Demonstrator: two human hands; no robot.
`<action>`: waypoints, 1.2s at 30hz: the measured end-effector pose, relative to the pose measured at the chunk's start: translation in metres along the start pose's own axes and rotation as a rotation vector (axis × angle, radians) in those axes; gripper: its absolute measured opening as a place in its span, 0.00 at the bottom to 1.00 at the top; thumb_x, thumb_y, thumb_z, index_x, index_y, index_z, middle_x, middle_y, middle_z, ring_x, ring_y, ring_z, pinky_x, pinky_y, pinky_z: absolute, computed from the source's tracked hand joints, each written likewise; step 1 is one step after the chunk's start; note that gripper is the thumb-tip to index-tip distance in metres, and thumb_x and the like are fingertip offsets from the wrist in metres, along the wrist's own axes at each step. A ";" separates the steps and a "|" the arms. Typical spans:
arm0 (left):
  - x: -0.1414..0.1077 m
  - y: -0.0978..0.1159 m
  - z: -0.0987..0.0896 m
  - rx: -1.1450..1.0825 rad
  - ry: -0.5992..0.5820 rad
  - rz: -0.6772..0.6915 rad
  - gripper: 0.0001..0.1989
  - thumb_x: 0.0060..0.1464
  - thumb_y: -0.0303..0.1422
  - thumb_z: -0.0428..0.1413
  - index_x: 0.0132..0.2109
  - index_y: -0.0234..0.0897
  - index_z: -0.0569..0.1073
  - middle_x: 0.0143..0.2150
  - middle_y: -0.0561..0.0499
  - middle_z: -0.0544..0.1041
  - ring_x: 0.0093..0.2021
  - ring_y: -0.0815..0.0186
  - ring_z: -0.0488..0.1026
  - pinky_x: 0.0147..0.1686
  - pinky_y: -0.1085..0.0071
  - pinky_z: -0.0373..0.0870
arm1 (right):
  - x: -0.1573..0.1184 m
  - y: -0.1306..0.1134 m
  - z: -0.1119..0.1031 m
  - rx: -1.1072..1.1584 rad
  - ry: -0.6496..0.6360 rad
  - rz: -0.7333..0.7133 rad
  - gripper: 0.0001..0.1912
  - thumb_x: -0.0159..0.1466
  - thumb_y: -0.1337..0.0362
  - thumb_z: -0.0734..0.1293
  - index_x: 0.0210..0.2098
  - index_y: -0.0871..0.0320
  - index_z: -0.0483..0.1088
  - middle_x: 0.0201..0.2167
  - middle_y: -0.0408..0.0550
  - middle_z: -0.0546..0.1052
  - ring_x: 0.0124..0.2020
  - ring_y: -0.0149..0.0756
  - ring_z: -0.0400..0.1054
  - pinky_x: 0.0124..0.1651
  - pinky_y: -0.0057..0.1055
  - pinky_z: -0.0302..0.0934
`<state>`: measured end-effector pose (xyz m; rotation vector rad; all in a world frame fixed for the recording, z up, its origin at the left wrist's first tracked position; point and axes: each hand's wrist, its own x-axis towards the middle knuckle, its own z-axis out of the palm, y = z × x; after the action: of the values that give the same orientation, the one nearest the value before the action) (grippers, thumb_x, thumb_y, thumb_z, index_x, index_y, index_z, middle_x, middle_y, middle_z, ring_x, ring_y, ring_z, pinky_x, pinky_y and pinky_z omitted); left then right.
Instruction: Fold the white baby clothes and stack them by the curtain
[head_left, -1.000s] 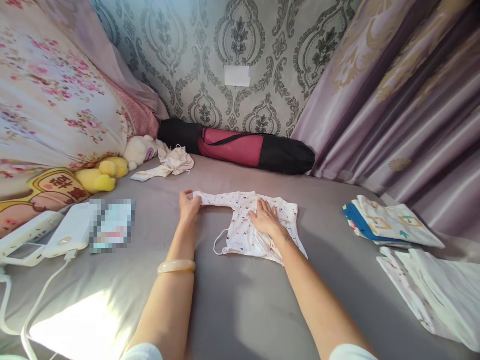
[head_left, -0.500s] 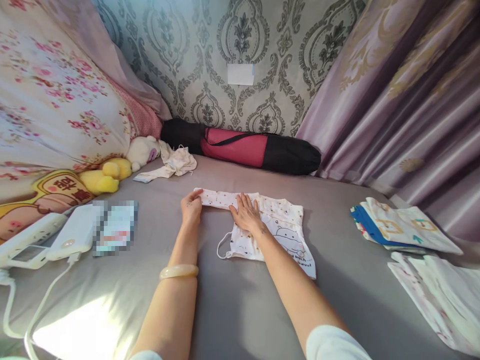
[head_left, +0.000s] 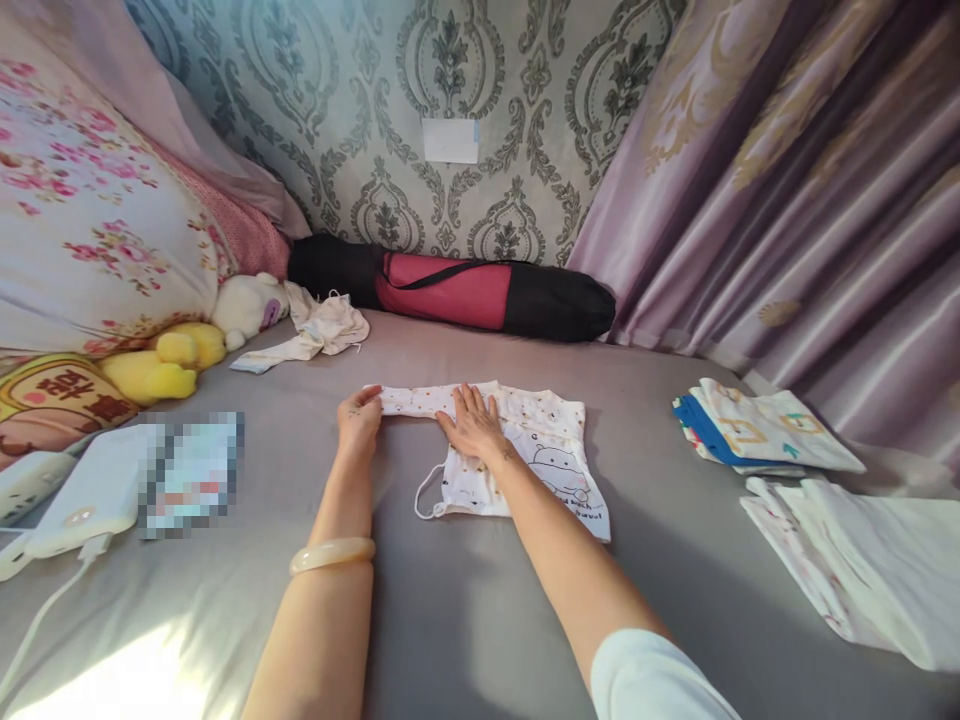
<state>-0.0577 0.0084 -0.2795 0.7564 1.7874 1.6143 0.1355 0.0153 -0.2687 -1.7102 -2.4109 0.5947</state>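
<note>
A small white baby shirt (head_left: 561,470) with a hippo drawing and tiny prints lies on the grey sheet (head_left: 450,620). One sleeve stretches out to the left, and a thin white tie loops from the lower left side. At the cuff, my left hand (head_left: 360,415) is closed, pinching the sleeve end between thumb and fingers. My right hand (head_left: 472,422) rests flat with fingers spread on the shirt, where the sleeve joins the body. The lower part of the shirt is partly covered by my right forearm.
A folded clothes stack (head_left: 772,425) and white folded garments (head_left: 885,560) lie on the right. A crumpled cloth (head_left: 322,325) sits by a black and red long bag (head_left: 450,290) along the wall. Left are plush toys (head_left: 157,365), a white power bank (head_left: 101,490) and a cable.
The whole scene has shifted left in view as the camera turned slightly right. Both hands keep their places on the shirt.
</note>
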 end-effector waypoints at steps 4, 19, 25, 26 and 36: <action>-0.001 0.003 0.002 0.043 -0.022 -0.020 0.22 0.37 0.28 0.53 0.42 0.28 0.79 0.25 0.50 0.75 0.28 0.64 0.72 0.38 0.67 0.71 | -0.011 0.010 -0.019 0.138 0.007 0.001 0.41 0.68 0.43 0.41 0.70 0.65 0.37 0.71 0.53 0.35 0.71 0.40 0.25 0.68 0.47 0.21; -0.002 0.005 0.006 0.038 -0.036 -0.005 0.21 0.39 0.29 0.52 0.43 0.28 0.78 0.22 0.53 0.70 0.27 0.66 0.70 0.35 0.68 0.70 | -0.033 0.059 -0.056 0.468 0.478 0.159 0.35 0.69 0.50 0.45 0.68 0.65 0.47 0.69 0.57 0.50 0.70 0.40 0.42 0.69 0.41 0.37; -0.001 0.001 0.006 0.040 -0.028 0.002 0.24 0.37 0.26 0.50 0.45 0.29 0.77 0.27 0.50 0.73 0.30 0.65 0.71 0.41 0.67 0.70 | -0.043 0.056 -0.018 0.011 0.119 0.160 0.36 0.70 0.50 0.45 0.70 0.66 0.41 0.71 0.55 0.40 0.71 0.44 0.28 0.68 0.48 0.23; -0.001 0.001 0.005 0.042 -0.025 0.000 0.25 0.37 0.26 0.50 0.45 0.29 0.77 0.28 0.50 0.73 0.30 0.64 0.71 0.41 0.66 0.70 | -0.043 0.055 -0.013 -0.022 0.105 0.165 0.36 0.70 0.50 0.45 0.70 0.66 0.41 0.71 0.55 0.40 0.71 0.44 0.29 0.68 0.47 0.22; -0.005 0.005 0.007 0.005 -0.043 0.055 0.30 0.35 0.26 0.49 0.50 0.29 0.76 0.26 0.52 0.71 0.24 0.68 0.67 0.36 0.67 0.72 | -0.056 0.048 -0.025 0.016 0.124 0.117 0.35 0.70 0.50 0.42 0.70 0.64 0.39 0.71 0.53 0.36 0.71 0.41 0.26 0.68 0.48 0.21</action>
<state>-0.0490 0.0097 -0.2749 0.8437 1.7553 1.6169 0.2059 -0.0173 -0.2571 -1.8332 -2.2292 0.5046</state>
